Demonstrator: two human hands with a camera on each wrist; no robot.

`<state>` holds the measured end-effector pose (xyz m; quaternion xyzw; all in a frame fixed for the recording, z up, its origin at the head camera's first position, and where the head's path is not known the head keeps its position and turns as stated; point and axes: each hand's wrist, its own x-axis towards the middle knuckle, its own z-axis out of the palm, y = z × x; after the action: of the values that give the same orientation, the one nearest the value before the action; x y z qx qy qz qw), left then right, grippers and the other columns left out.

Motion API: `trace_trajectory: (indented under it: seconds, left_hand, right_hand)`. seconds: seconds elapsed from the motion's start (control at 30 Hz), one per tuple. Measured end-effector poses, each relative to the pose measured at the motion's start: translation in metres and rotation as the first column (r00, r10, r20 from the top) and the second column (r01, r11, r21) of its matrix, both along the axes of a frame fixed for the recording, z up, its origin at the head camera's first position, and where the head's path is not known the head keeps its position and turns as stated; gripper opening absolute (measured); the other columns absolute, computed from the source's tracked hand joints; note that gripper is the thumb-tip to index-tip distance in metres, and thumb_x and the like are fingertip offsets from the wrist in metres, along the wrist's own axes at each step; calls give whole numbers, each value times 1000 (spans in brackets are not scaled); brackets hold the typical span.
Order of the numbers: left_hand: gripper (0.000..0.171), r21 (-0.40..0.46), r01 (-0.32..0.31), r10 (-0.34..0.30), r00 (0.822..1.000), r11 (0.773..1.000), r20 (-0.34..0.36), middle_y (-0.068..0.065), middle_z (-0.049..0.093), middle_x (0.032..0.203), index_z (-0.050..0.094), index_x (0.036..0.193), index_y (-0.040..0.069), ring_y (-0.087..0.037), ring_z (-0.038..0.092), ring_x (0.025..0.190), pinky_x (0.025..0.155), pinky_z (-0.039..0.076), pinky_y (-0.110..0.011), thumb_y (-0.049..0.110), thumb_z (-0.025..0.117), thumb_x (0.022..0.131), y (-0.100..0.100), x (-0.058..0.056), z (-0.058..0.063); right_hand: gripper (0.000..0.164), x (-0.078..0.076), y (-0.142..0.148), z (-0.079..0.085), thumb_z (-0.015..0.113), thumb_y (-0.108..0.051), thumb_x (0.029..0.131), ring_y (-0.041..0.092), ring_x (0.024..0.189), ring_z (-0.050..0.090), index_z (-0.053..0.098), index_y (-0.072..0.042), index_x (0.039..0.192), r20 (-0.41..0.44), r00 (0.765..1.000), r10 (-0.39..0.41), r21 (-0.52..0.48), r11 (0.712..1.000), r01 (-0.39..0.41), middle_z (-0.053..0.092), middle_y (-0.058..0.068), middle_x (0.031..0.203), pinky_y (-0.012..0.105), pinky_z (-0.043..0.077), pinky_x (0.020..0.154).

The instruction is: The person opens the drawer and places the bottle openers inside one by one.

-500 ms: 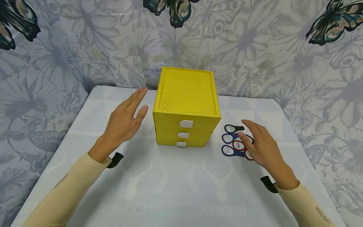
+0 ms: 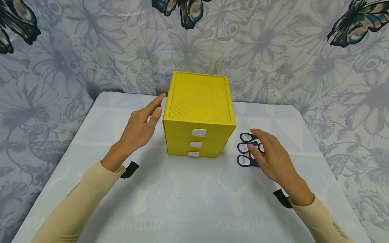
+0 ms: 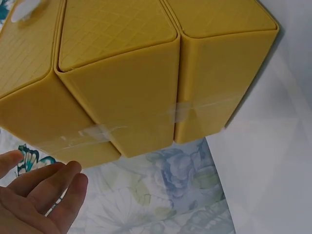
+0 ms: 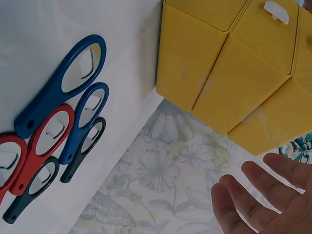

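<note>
A yellow three-drawer box with white pull tabs stands in the middle of the table. My left hand is raised by its left side, fingers stretched out and holding nothing; whether the fingertips touch the box I cannot tell. To the right of the box lie several magnifying glasses, partly hidden in the head view by my right hand. That hand hovers over them with relaxed, spread fingers. In the right wrist view there are blue magnifying glasses, red ones and black ones lying close together.
The white patterned table stretches toward me in front of the box. Behind it rises a wall covering with flowers and butterflies. Clear tape runs across the drawer box's side.
My left hand has moved right, closer to the box's left side. My right hand has shifted slightly left and now covers more of the magnifying glasses.
</note>
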<state>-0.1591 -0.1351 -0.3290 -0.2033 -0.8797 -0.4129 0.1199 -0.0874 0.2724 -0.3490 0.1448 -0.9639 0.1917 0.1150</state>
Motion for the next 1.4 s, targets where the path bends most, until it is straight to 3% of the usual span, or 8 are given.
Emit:
trace_trajectory:
  seconds: [0.23, 0.4, 0.53, 0.67, 0.83, 1.1, 1.4]
  left_hand:
    - [47, 102, 67, -70, 997, 993, 28, 5, 46, 154, 38, 155, 32, -30, 64, 122, 104, 49, -53, 41, 39, 109, 3, -3, -1]
    - [46, 117, 94, -99, 994, 989, 35, 6, 45, 155, 40, 154, 33, -24, 61, 126, 104, 51, -47, 39, 41, 109, 5, -4, -2]
    - [45, 118, 99, -103, 994, 988, 29, 5, 45, 154, 41, 153, 32, -23, 59, 129, 104, 51, -48, 37, 42, 109, 5, -4, -1]
    - [45, 117, 99, -104, 994, 988, 38, 3, 46, 154, 42, 153, 31, -25, 58, 130, 104, 51, -50, 38, 42, 109, 4, -5, -1]
    - [45, 123, 96, -104, 993, 988, 58, 4, 47, 154, 42, 153, 33, -24, 61, 126, 102, 52, -49, 40, 42, 108, 6, -6, -2]
    - [46, 124, 85, -97, 991, 989, 90, 4, 47, 153, 42, 152, 34, -23, 63, 124, 101, 53, -47, 42, 43, 107, 7, -1, -3]
    - [46, 131, 89, -100, 991, 987, 85, 4, 47, 153, 43, 152, 33, -23, 62, 124, 101, 53, -46, 40, 45, 107, 5, -1, 1]
  right_hand:
    - [48, 0, -7, 0, 61, -33, 101, 34, 122, 56, 53, -15, 144, -66, 997, 34, -28, 999, -36, 59, 13, 138, 57, 50, 93]
    - [36, -1, -13, 0, 76, -19, 89, 19, 92, 67, 70, -12, 124, -235, 969, 80, -82, 991, -101, 73, 5, 110, 32, 53, 68]
    - [36, -3, -22, 2, 81, -9, 82, 12, 80, 67, 73, -10, 117, -300, 944, 137, -146, 971, -188, 75, 2, 102, 17, 52, 68]
    - [37, -6, -33, 2, 81, -6, 81, 10, 81, 68, 72, -8, 117, -299, 937, 180, -194, 950, -244, 75, 2, 105, 17, 56, 71]
    - [38, -7, -45, 2, 82, -4, 80, 12, 79, 68, 72, -8, 117, -314, 929, 194, -215, 939, -268, 75, 2, 103, 20, 55, 63]
    - [37, -8, -66, 2, 82, -2, 79, 13, 80, 68, 73, -6, 115, -315, 919, 236, -254, 912, -321, 76, 4, 104, 21, 57, 69]
    - [30, -14, -93, 5, 81, -4, 82, 13, 80, 68, 73, -4, 112, -307, 909, 281, -296, 880, -372, 76, 6, 98, 23, 58, 66]
